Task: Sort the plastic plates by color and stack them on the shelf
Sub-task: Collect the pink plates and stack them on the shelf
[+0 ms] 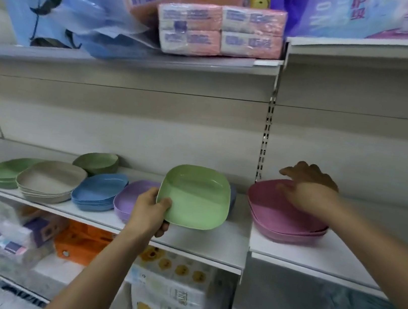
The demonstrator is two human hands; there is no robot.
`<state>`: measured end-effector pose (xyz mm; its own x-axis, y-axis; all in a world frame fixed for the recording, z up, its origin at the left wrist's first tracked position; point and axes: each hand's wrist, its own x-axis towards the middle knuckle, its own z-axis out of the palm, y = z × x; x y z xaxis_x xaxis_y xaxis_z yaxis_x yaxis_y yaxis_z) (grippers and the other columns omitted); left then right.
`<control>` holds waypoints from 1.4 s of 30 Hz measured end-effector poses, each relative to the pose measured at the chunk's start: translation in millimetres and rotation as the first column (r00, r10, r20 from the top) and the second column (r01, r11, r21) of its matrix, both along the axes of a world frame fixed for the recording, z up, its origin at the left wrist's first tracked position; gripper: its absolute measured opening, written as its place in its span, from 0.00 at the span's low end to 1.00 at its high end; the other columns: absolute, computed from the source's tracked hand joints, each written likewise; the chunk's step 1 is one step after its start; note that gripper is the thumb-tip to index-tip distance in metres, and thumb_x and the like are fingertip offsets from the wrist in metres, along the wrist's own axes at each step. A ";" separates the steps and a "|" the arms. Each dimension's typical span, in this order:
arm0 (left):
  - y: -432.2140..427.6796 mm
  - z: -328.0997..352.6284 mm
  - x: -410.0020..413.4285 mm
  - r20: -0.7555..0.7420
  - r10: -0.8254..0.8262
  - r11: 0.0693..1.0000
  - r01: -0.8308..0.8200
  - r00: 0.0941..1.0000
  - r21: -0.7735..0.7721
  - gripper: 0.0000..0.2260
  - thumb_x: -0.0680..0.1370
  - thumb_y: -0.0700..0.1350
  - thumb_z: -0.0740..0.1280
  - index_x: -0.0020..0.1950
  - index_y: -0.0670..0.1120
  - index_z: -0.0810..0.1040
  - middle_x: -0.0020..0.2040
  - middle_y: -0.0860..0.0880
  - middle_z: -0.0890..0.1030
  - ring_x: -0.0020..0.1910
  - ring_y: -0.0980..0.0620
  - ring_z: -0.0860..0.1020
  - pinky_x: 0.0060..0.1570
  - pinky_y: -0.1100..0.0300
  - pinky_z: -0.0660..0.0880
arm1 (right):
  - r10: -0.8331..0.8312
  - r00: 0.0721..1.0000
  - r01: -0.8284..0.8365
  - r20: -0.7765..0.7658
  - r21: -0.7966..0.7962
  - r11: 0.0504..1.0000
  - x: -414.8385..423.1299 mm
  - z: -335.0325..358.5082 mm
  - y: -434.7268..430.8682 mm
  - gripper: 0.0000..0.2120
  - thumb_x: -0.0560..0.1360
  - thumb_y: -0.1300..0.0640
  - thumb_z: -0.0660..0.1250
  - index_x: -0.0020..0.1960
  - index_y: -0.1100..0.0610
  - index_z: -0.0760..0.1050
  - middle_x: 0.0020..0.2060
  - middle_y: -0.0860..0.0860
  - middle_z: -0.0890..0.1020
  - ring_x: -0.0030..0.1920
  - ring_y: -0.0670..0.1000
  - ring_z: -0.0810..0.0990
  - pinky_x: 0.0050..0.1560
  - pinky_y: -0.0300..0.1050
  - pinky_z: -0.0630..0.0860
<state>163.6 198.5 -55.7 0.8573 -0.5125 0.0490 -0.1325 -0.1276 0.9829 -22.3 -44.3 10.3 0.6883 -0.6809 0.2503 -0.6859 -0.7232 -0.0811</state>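
My left hand (151,210) grips a light green plate (195,198) by its near left corner, holding it tilted above the white shelf (200,243). My right hand (308,190) rests with spread fingers on top of a pink plate stack (285,222) on the right shelf section. Along the shelf to the left sit a purple stack (126,198), a blue stack (98,191), a beige stack (48,181), a green stack (4,172) and a darker green stack (97,162) behind them. A blue plate edge (232,198) shows behind the held plate.
An upper shelf (158,61) carries pink tissue packs (221,30) and blue plastic bags (59,0). A slotted metal upright (268,127) divides the two shelf sections. Packaged goods fill the shelf below (168,294).
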 end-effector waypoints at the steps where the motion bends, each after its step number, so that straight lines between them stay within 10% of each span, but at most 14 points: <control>1: 2.5 -0.5 3.3 -0.008 -0.002 1.000 0.002 1.000 -0.003 0.07 0.81 0.37 0.58 0.56 0.40 0.73 0.29 0.44 0.69 0.18 0.54 0.66 0.20 0.65 0.61 | 0.045 0.998 -0.045 0.042 -0.006 0.999 3.4 -0.4 9.1 0.21 0.78 0.45 0.58 0.71 0.46 0.67 0.67 0.50 0.69 0.67 0.54 0.66 0.65 0.50 0.65; 23: 138.6 2.8 139.5 0.015 0.228 0.967 -0.224 0.974 -0.123 0.06 0.82 0.42 0.58 0.55 0.42 0.73 0.23 0.46 0.69 0.18 0.51 0.65 0.19 0.64 0.61 | 0.459 0.838 -0.465 0.296 -0.056 0.884 163.1 -41.5 159.7 0.19 0.78 0.47 0.61 0.68 0.50 0.70 0.61 0.50 0.76 0.58 0.53 0.75 0.50 0.52 0.76; 42: 285.9 7.9 464.0 0.003 0.262 0.962 -0.261 0.965 0.084 0.06 0.80 0.37 0.57 0.54 0.38 0.72 0.30 0.44 0.70 0.20 0.50 0.66 0.18 0.65 0.61 | 0.274 0.907 -0.310 0.321 0.068 0.948 382.4 -62.3 302.2 0.14 0.77 0.49 0.64 0.61 0.50 0.76 0.59 0.48 0.77 0.58 0.52 0.77 0.54 0.48 0.74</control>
